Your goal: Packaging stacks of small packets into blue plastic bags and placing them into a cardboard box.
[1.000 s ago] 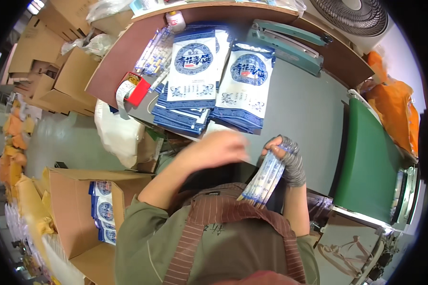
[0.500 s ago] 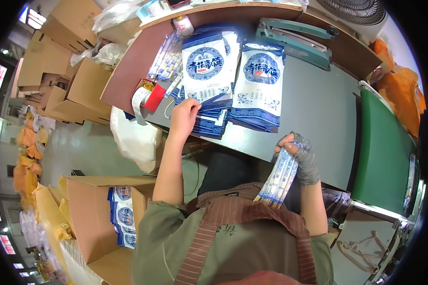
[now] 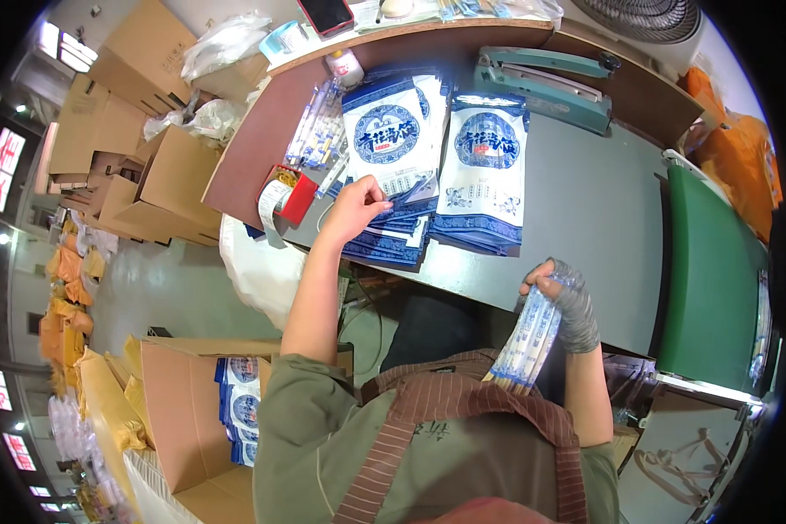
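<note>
At the lower edge of the left stack of blue-and-white printed bags (image 3: 387,131), my left hand (image 3: 356,210) has its fingers closed on the top bag, whose bottom edge lifts a little. Beside it lies a second stack of the same bags (image 3: 482,166), neatly aligned. My right hand (image 3: 566,301), wrapped in a grey covering that leaves the fingertips bare, grips a bundle of blue-and-white wrapped chopsticks (image 3: 526,342). The bundle is in front of my apron, off the table's near edge, with its tan ends pointing down and toward me.
A green bag sealer (image 3: 546,87) stands at the back of the grey table (image 3: 585,192). More wrapped sticks (image 3: 319,127) and a red tape holder (image 3: 299,199) lie at the left. An open carton (image 3: 179,410) holding packed bags stands lower left; a green surface (image 3: 712,279) adjoins at right.
The whole view has shifted slightly. My left fingers have moved a little to the right along the bag's lower edge. My right hand keeps its hold on the chopsticks.
</note>
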A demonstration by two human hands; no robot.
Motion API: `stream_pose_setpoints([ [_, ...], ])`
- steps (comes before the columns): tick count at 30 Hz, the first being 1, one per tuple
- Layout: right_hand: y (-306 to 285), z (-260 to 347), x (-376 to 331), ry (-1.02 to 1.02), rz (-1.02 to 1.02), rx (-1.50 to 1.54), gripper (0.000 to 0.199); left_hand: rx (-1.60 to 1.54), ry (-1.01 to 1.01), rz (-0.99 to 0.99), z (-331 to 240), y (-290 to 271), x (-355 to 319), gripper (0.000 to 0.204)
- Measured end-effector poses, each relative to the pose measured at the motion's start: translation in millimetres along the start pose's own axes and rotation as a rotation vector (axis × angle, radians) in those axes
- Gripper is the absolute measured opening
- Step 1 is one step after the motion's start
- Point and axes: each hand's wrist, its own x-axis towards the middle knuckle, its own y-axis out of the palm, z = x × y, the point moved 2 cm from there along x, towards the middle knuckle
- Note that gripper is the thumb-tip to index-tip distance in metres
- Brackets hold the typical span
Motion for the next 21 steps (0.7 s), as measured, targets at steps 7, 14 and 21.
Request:
stream_pose_setpoints([
  [7,1.5,-2.2,0.3,-0.03,-0.041,0.009,0.026,-0.09,-0.033,0.034,23.4,5.7,14.9,0.011],
  [14,-15.4,-8.7,-10.3,-0.086,-0.089,0.009,0.026,0.549,0.47,-0.207,-15.0,18.6,-4.9,0.026],
  [21,-25.9,-13.5,-33.6,-0.232,-0.183,-0.066,0.023,0.39,0.709,-0.35,-151.8,133.4,-18.1,0.01],
])
